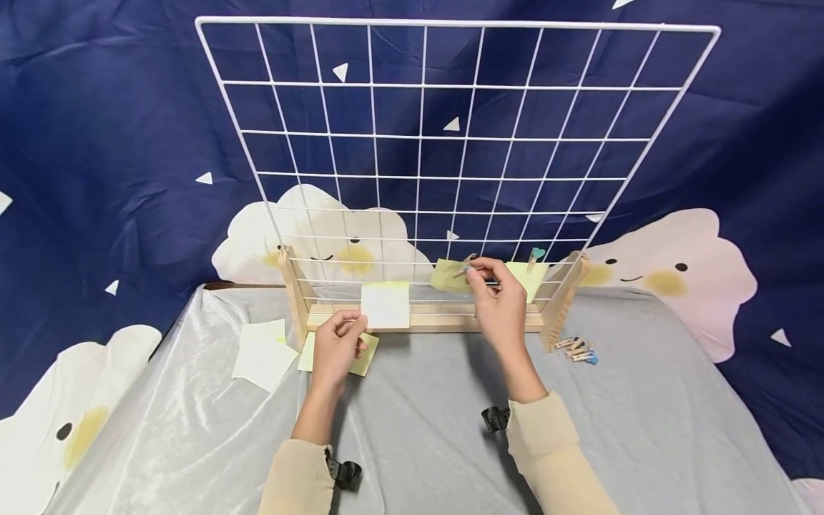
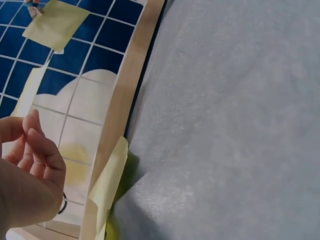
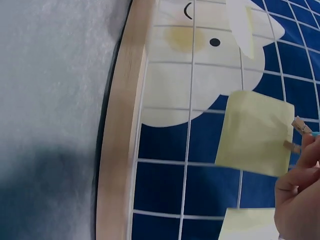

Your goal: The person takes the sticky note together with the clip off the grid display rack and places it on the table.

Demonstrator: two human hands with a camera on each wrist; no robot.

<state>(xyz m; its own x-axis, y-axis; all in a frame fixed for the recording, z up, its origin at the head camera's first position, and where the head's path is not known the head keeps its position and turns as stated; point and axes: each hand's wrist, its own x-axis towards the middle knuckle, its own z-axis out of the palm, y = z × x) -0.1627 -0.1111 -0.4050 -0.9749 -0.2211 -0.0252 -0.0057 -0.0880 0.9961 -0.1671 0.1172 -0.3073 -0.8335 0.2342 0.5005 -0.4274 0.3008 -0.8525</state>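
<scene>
My left hand (image 1: 337,347) pinches a pale sticky note (image 1: 385,306) by its lower left corner, in front of the white wire grid (image 1: 421,136). In the left wrist view that note (image 2: 31,90) appears nearly edge-on above the fingertips. My right hand (image 1: 502,297) pinches a small wooden clothespin (image 3: 300,125) with a blue end, at the edge of a yellow note (image 3: 255,132) on the grid. Another wooden clip (image 3: 292,146) shows beside it on that edge. Farther right, a second yellow note (image 1: 528,280) hangs from a clothespin with a green heart (image 1: 537,254).
The grid stands in a wooden base (image 1: 450,322) on a grey cloth (image 1: 425,422). Several clothespins (image 1: 579,350) lie by its right foot. Loose white notes (image 1: 262,354) lie at left, and yellow notes (image 1: 364,355) lie under my left hand. A dark blue curtain (image 1: 116,86) hangs behind.
</scene>
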